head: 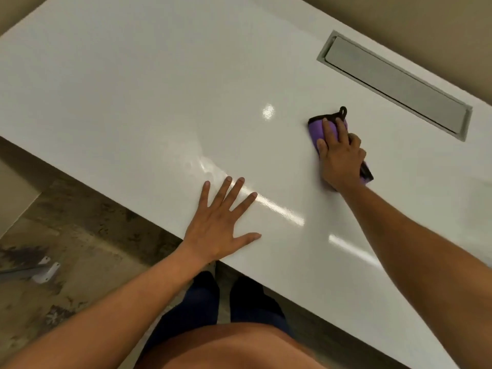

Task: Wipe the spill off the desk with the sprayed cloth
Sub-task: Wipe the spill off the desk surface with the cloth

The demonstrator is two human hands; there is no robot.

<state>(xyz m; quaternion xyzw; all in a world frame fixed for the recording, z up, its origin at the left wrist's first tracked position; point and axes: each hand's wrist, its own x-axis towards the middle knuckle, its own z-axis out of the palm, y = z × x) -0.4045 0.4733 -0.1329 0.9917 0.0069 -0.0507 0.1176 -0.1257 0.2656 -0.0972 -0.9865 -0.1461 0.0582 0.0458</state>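
The purple cloth [319, 130] with black trim lies on the white counter [159, 89], near the grey metal hatch [394, 86]. The right hand [339, 153] presses flat on it, fingers extended. The left hand [221, 222] rests splayed wide at the counter's near edge.

Bench [159, 89] top was smooth, glossy white, laminate-looking, and threw back sharp streaks of the lights. Faint smeary patch [197, 163] dulled the gloss near the front edge. Cloth [318, 130] was soft purple fabric, matt, with black stitched edging and a black hanging loop. Cable hatch [396, 85] lid looked like brushed grey metal, satin not shiny, in a matt grey frame. Floor [80, 249] was mottled, rough-looking concrete, matt.
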